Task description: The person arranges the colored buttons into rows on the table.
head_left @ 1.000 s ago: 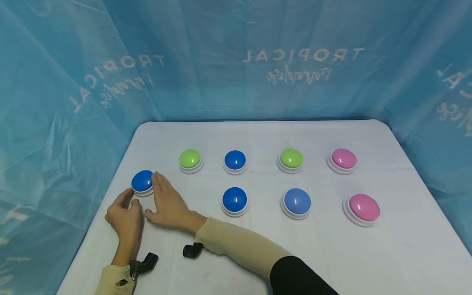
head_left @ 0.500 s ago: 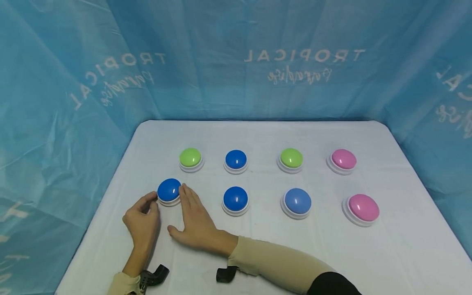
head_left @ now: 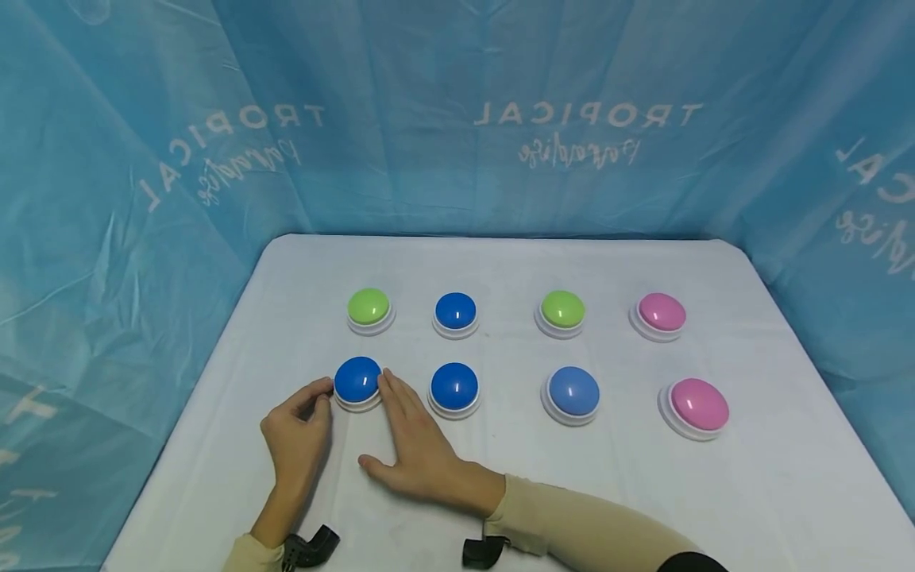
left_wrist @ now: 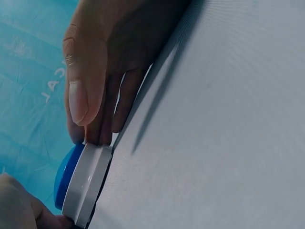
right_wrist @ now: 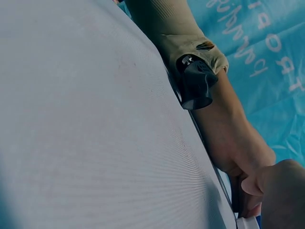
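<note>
We see a blue button [head_left: 357,379] sitting on a white table [head_left: 715,492]. It is in the front row, the nearest one to the left edge of the table. Our left hand [head_left: 296,433] is on its left side. The thumb and one finger are bent, and their tips touch the white base of the button. In the left wrist view the fingers [left_wrist: 90,100] press on the base of the blue button [left_wrist: 66,179]. Our right hand [head_left: 415,445] lies flat on the table with the fingers straight. The fingertips touch the right side of the button. So the button sits between both hands, and neither hand wraps around it.

Just to the right is a second blue button [head_left: 453,387]. Then comes a light blue button [head_left: 573,392], and then a pink button [head_left: 699,404] near the right edge. The back row has a green button [head_left: 368,307], a blue button [head_left: 455,311], another green button [head_left: 562,309] and another pink button [head_left: 661,312]. A blue curtain [head_left: 457,119] with white words hangs all around the table.
</note>
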Motion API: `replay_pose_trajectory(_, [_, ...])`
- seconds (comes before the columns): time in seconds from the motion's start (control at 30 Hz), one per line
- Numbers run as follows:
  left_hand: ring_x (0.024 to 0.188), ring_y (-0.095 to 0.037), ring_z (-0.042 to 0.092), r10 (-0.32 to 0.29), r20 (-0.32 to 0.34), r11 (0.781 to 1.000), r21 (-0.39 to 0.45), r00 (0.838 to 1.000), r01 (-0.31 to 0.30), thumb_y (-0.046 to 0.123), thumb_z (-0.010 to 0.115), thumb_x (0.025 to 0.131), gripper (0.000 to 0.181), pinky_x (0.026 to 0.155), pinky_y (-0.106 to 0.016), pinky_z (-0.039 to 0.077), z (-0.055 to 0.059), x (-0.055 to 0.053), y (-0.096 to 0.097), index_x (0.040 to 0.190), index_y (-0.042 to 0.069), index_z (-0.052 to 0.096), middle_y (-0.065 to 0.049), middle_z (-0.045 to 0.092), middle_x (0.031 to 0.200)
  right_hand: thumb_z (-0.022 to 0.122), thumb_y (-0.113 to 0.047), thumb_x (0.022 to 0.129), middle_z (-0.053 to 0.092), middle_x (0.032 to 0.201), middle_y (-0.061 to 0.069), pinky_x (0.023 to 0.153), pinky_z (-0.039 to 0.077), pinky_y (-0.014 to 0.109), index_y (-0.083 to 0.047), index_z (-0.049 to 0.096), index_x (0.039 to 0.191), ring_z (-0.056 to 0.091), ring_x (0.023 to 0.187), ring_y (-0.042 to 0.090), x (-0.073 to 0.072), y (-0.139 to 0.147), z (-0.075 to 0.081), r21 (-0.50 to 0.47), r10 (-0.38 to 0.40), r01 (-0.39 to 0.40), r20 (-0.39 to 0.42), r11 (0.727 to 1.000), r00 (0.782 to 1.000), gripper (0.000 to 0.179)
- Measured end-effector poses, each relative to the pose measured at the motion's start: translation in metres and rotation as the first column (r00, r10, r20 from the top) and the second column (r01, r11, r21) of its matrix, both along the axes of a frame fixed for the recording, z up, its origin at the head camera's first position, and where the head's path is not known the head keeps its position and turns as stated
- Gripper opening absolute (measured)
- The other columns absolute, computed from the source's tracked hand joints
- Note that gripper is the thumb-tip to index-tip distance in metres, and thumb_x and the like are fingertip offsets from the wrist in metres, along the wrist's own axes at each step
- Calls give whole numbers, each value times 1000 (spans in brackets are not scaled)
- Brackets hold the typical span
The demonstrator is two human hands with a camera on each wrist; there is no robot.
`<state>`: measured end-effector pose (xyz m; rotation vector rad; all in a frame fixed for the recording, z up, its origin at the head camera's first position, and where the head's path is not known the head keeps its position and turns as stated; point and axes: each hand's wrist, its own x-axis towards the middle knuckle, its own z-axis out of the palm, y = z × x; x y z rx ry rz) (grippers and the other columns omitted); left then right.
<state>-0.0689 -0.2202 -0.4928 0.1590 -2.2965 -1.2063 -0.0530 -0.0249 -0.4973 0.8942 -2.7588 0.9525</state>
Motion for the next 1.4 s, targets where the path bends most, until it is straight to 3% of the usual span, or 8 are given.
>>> replay_pose_trajectory(0.4, [100, -37, 79, -9, 0, 999, 36, 1000, 9, -13, 65, 90, 22, 88, 1, 45, 1, 1, 4, 104, -4, 81, -18, 81, 103, 72, -49, 92, 24, 174, 17, 129, 32, 44, 0, 19, 167, 28, 161, 29, 1, 3, 3, -47, 17, -16, 25, 999, 1000, 104])
replay_pose_trajectory(0.53, [102, -37, 78, -16, -2, 999, 39, 1000, 16, -13, 65, 90, 24, 90, 1, 44, 1, 0, 5, 105, -4, 81, -18, 81, 104, 72, -49, 91, 25, 174, 18, 128, 33, 44, 1, 21, 166, 29, 160, 29, 1, 5, 3, -37, 13, -13, 0, 999, 1000, 104])
replay_pose_trajectory(0.9, [106, -35, 78, 19, 7, 1000, 7, 1000, -19, -12, 65, 91, 25, 95, 1, 42, 1, 1, 2, 106, -2, 82, -17, 81, 106, 72, -52, 91, 26, 173, 18, 128, 34, 45, 1, 21, 166, 30, 160, 30, 0, 3, 3, -49, 42, -42, 5, 998, 999, 104])
replay_pose_trajectory(1.1, [108, -32, 77, 19, 25, 1000, 19, 999, -20, -10, 66, 92, 24, 97, 0, 42, 2, 0, -1, 107, 0, 82, -16, 81, 107, 71, -45, 94, 27, 173, 16, 128, 34, 43, 0, 22, 166, 30, 160, 28, 0, 0, 0, -67, 27, -27, 5, 997, 1000, 98])
replay_pose_trajectory(1.23, [112, -33, 76, -2, 44, 1000, 16, 999, 1, -8, 66, 93, 24, 99, 0, 41, 0, 1, -2, 110, 0, 81, -13, 81, 112, 69, -39, 98, 30, 172, 15, 128, 33, 40, -1, 23, 166, 32, 159, 26, 5, 2, 0, -81, 16, -17, -5, 997, 1000, 91])
replay_pose_trajectory(1.4, [121, -35, 72, -77, 53, 996, -41, 996, 79, -11, 66, 93, 31, 100, 0, 40, -2, 1, -13, 120, 1, 78, -12, 75, 129, 68, -34, 100, 31, 173, 10, 129, 32, 40, -4, 24, 166, 31, 160, 22, 11, 14, 12, -122, 26, -33, -58, 992, 998, 85])
